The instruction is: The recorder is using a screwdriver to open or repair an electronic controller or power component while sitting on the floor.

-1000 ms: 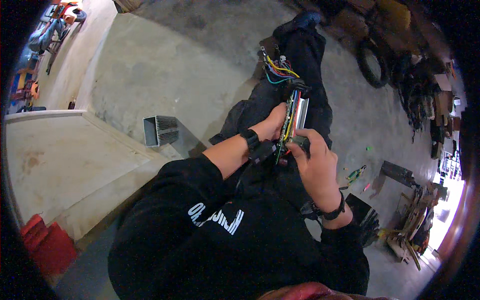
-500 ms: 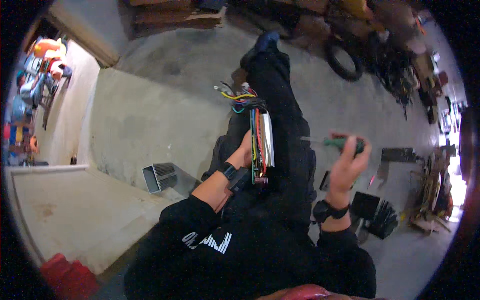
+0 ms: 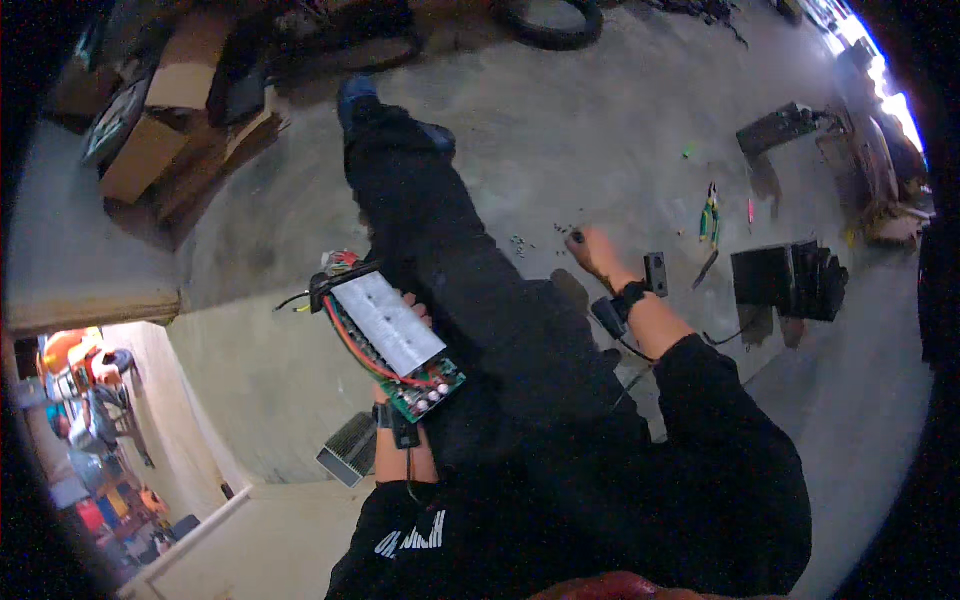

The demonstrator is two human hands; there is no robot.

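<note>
My left hand [image 3: 414, 306] holds a green circuit board [image 3: 422, 398] with a silver metal plate [image 3: 388, 322], red and other coloured wires and several small cylinders, above my dark-trousered leg; its palm is hidden beneath. My right hand [image 3: 590, 250] is down at the right by the floor, fingers curled around something dark that I cannot make out, beside several tiny screws [image 3: 518, 244] scattered on the concrete. Green-handled pliers [image 3: 710, 215] lie to the right of it, with a thin tool below them. A finned aluminium housing [image 3: 345, 448] lies left of my left forearm.
Cardboard boxes [image 3: 180, 70] are piled at the upper left, and a tyre [image 3: 550, 30] lies at the top. Dark metal parts [image 3: 780, 285] sit at the right. A doorway at the lower left shows colourful clutter [image 3: 90, 420].
The view has swung rightward. My right hand left the board with a green-handled tool and moved down toward the scattered screws. The board is now tilted, its silver plate facing up.
</note>
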